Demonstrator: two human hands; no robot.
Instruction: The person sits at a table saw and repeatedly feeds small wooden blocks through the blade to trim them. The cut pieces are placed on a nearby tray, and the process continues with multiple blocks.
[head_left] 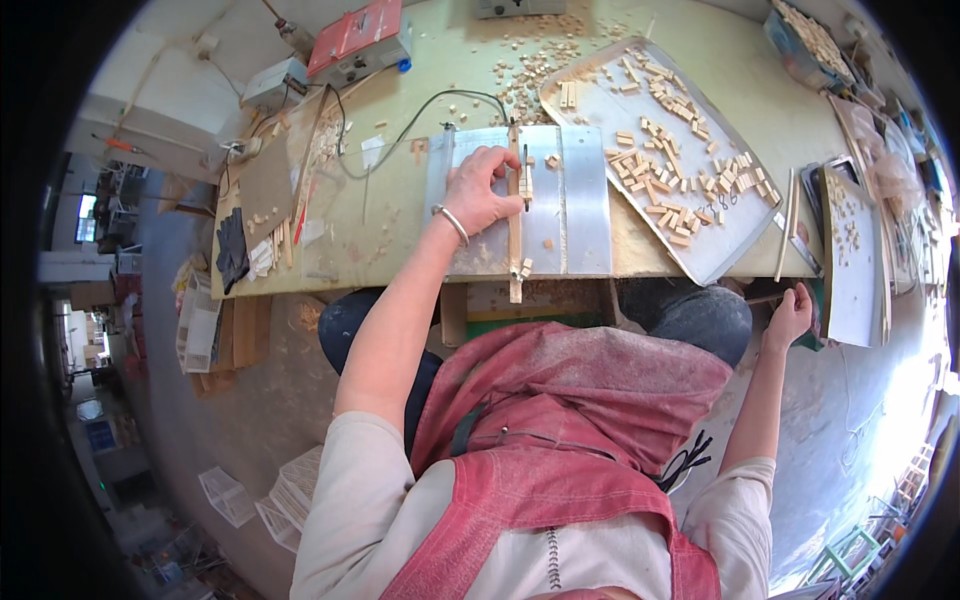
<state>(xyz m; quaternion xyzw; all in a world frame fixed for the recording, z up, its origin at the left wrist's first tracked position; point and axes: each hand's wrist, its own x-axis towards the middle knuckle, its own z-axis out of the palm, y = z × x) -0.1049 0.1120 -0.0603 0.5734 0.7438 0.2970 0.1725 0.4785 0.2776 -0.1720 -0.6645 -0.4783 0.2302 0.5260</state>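
My left hand [484,192], with a bracelet at its wrist, rests over a silver metal plate [585,220] on the table. Its thumb and fingers are bent and press on a long wooden strip [515,240] that lies across the plate. Right beside the strip, short pale wooden pieces [527,183] stand in a row along a narrow dark slot. A few loose wooden blocks [552,161] lie on the plate. Off the table's right front edge, my right hand [790,318] is closed with the fingers curled. What it holds, if anything, is hidden.
A metal tray [725,250] with many small wooden blocks lies at the right. Farther right stands another board [850,260] with scattered pieces. A red box [355,40], a black cable [405,135] and dark gloves [232,250] are on the left. Sawdust and offcuts [535,75] cover the back.
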